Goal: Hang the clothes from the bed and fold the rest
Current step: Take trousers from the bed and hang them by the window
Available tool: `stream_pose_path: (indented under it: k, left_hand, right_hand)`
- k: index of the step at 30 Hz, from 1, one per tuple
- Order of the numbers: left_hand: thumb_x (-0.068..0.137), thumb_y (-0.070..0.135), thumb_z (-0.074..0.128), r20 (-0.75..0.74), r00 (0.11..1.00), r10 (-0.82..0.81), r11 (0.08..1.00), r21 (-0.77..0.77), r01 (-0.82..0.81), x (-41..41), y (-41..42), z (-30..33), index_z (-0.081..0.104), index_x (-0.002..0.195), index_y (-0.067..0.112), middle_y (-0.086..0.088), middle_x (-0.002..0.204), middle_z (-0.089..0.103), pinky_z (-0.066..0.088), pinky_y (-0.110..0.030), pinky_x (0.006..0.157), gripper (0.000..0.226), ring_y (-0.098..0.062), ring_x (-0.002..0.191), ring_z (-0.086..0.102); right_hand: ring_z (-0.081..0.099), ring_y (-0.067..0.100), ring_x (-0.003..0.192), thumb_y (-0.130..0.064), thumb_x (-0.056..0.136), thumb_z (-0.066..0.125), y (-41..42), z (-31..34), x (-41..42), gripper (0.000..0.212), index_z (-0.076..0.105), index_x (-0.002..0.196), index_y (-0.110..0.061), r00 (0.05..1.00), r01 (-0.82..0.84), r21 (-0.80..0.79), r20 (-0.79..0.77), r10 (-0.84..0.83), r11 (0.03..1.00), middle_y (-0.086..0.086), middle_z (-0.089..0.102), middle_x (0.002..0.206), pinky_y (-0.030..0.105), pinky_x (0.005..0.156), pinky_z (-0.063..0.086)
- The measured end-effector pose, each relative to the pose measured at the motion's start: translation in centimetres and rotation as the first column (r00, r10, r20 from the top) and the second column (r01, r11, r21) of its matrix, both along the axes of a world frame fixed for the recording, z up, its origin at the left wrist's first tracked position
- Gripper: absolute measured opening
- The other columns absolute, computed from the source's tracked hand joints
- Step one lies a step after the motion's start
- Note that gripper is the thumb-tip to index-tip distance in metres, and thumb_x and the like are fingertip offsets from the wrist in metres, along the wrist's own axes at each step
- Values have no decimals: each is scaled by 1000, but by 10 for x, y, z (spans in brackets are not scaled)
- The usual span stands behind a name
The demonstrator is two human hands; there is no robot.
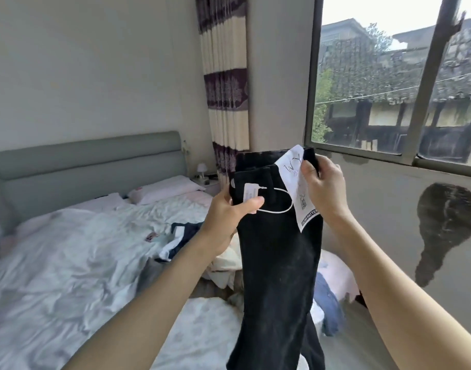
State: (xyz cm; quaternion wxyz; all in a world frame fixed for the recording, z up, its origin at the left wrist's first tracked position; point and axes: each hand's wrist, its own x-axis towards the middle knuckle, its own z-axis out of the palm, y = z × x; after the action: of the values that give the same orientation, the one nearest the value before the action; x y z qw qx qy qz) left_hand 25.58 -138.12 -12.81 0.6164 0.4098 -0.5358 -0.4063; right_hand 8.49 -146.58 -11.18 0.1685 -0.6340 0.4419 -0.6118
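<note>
Black trousers hang pinched at the waistband by your left hand and right hand; next comes hanging or folding.

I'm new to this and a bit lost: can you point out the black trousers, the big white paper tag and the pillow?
black trousers (279,263): head view, on the hanging leg.
white paper tag (296,180): head view, on its middle, near the waistband.
pillow (166,188): head view, on its top face.
</note>
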Motion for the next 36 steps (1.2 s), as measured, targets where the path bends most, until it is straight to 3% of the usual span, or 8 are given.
stream_pose_path:
  k: [11, 15, 18, 23, 26, 28, 32, 36]
  left_hand:
    - [81, -1, 66, 12, 974, 227, 960, 169, -225, 223, -89, -57, 63, 96, 17, -3, 94, 68, 53, -34, 80, 23, -22, 91, 65]
    - [78, -4, 67, 113, 947, 301, 921, 225, -319, 308, -146, -104, 62, 93, 19, 0, 91, 67, 53, -26, 72, 28, -19, 89, 64]
    - [76, -2, 71, 283, 904, 319, 889, 241, -389, 363, -190, -152, 62, 87, 25, 5, 82, 64, 51, -23, 76, 30, -12, 81, 59]
    - [73, 5, 75, 505, 809, 301, 842, 257, -474, 418, -243, -245, 68, 100, 14, 2, 83, 65, 38, -3, 60, 30, -7, 72, 55]
    - [73, 11, 75, 643, 728, 236, 836, 247, -489, 430, -254, -298, 70, 102, 15, 1, 78, 66, 35, 0, 64, 29, -12, 77, 59]
    - [75, 16, 74, 694, 698, 176, 840, 264, -474, 432, -255, -327, 68, 110, 20, 1, 86, 71, 44, -14, 81, 37, -17, 88, 64]
    - [76, 18, 72, 777, 617, 126, 874, 207, -440, 420, -244, -367, 65, 115, 33, 5, 102, 72, 51, -30, 78, 42, -18, 96, 65]
    - [73, 9, 71, 850, 517, 107, 940, 82, -330, 396, -217, -400, 67, 114, 26, 8, 117, 66, 55, -30, 78, 45, -16, 104, 65]
  right_hand:
    - [52, 28, 70, -34, 87, 53, -115, -43, 224, 18, 57, 73, -24, 950, -7, 231, -302, 79, 973, 0, 58, 72, 30, 64, 35]
    - [67, 20, 62, -16, 92, 48, -172, -90, 311, 16, 55, 106, -19, 927, -336, 495, 25, 373, 801, 5, 66, 88, 32, 61, 55]
    - [65, 25, 69, -9, 92, 43, -213, -141, 361, 20, 52, 110, -12, 862, -504, 651, 338, 378, 567, 14, 63, 95, 33, 68, 57]
    - [63, 35, 93, -54, 91, 43, -267, -232, 407, 45, 44, 122, -23, 798, -602, 750, 557, 229, 273, 14, 56, 115, 40, 72, 55]
    - [58, 30, 110, -37, 91, 55, -285, -283, 421, 33, 52, 121, -22, 864, -490, 832, 426, 266, 259, 11, 54, 126, 39, 84, 54]
    - [55, 25, 112, -12, 89, 60, -287, -314, 421, 23, 59, 111, -17, 914, -341, 890, 240, 327, 302, 10, 55, 124, 37, 96, 47]
    - [55, 20, 80, 5, 85, 49, -271, -359, 407, 13, 54, 85, -8, 924, -372, 878, 321, 207, 300, 9, 52, 89, 28, 65, 54]
    - [49, 17, 74, 7, 82, 46, -246, -403, 377, 23, 49, 69, -13, 941, -313, 887, 242, 235, 339, 3, 47, 75, 34, 73, 51]
